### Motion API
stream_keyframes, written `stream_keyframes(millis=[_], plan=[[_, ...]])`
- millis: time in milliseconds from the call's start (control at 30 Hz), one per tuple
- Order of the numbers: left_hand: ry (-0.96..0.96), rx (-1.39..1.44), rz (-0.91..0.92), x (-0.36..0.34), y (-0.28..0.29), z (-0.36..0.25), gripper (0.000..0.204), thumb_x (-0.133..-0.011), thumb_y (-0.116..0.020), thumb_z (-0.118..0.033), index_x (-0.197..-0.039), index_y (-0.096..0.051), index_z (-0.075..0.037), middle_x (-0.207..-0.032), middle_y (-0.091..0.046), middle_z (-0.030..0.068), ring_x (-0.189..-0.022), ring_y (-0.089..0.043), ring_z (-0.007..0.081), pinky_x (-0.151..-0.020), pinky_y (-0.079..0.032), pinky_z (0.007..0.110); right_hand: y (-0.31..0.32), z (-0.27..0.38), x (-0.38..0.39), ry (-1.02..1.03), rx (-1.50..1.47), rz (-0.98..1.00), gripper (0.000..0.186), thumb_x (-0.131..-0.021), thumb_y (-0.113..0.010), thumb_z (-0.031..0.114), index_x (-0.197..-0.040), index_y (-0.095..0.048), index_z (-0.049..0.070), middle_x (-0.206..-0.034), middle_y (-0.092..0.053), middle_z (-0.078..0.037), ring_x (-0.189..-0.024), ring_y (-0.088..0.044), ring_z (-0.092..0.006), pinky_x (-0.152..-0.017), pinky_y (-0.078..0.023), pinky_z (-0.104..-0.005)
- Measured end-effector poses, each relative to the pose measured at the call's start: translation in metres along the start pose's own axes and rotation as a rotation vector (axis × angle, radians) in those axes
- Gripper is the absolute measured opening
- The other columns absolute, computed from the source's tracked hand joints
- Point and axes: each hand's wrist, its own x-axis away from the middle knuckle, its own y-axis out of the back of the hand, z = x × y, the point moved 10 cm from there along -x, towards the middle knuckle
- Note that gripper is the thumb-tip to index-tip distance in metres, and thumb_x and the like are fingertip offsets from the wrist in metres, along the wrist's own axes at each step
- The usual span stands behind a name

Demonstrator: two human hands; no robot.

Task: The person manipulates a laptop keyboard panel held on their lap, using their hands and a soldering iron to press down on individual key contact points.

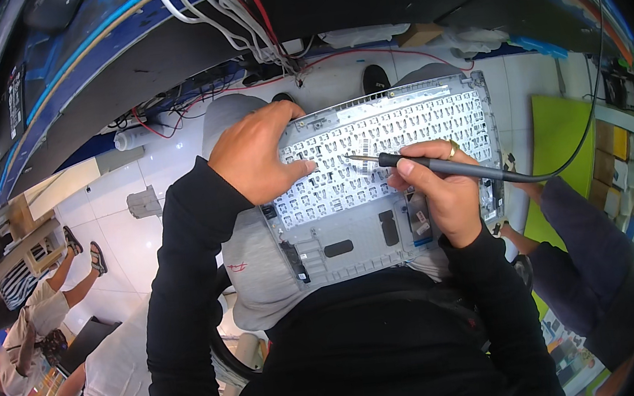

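A grey laptop top case [362, 249] lies across my lap, its inner side facing up. The white back of its keyboard [403, 129] fills the upper part, with rows of dark cut-out marks. My right hand [445, 187] grips a soldering iron [438, 164] like a pen, a ring on one finger. The iron's thin metal tip is at the middle of the keyboard back; whether it touches cannot be made out. My left hand [261, 153] is closed on the case's upper left edge, thumb resting on the keyboard back.
The iron's black cable [581, 144] loops up at the right. White cables [222, 13] hang from the dark workbench [358, 5] ahead. People sit close by on both sides, one person's leg [584, 246] at the right. A grey plastic piece [144, 203] lies on the tiled floor.
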Motion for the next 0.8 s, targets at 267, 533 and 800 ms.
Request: stream_keyframes(millis=[267, 533, 800], plan=[[0.039, 0.028, 0.029, -0.004, -0.005, 0.007, 0.056, -0.08, -0.084, -0.024, -0.126, -0.063, 0.0, -0.117, -0.07, 0.0218, -0.112, -0.067, 0.0417, -0.098, -0.052, 0.048, -0.009, -0.004, 0.0, -0.013, -0.011, 0.034, 0.018, -0.095, -0.075, -0.001, -0.111, -0.07, -0.006, -0.098, -0.075, -0.016, -0.087, -0.076, -0.0193, -0.08, -0.062, -0.0291], [-0.003, 0.041, 0.006, -0.006, -0.006, 0.006, 0.054, -0.079, -0.084, -0.024, -0.124, -0.066, 0.0, -0.116, -0.071, 0.0208, -0.111, -0.068, 0.0405, -0.099, -0.052, 0.046, -0.013, -0.003, -0.001, 0.006, 0.001, 0.049, 0.017, -0.095, -0.075, -0.001, -0.111, -0.07, -0.007, -0.097, -0.076, -0.016, -0.086, -0.075, -0.0183, -0.078, -0.061, -0.0282], [0.032, 0.072, 0.033, -0.006, -0.006, 0.009, 0.052, -0.078, -0.084, -0.024, -0.121, -0.066, 0.0, -0.112, -0.072, 0.0205, -0.106, -0.07, 0.0393, -0.095, -0.053, 0.046, -0.02, -0.001, -0.002, 0.029, 0.026, 0.049, 0.015, -0.094, -0.076, 0.0, -0.108, -0.071, -0.006, -0.093, -0.076, -0.014, -0.082, -0.074, -0.0162, -0.075, -0.059, -0.0272]])
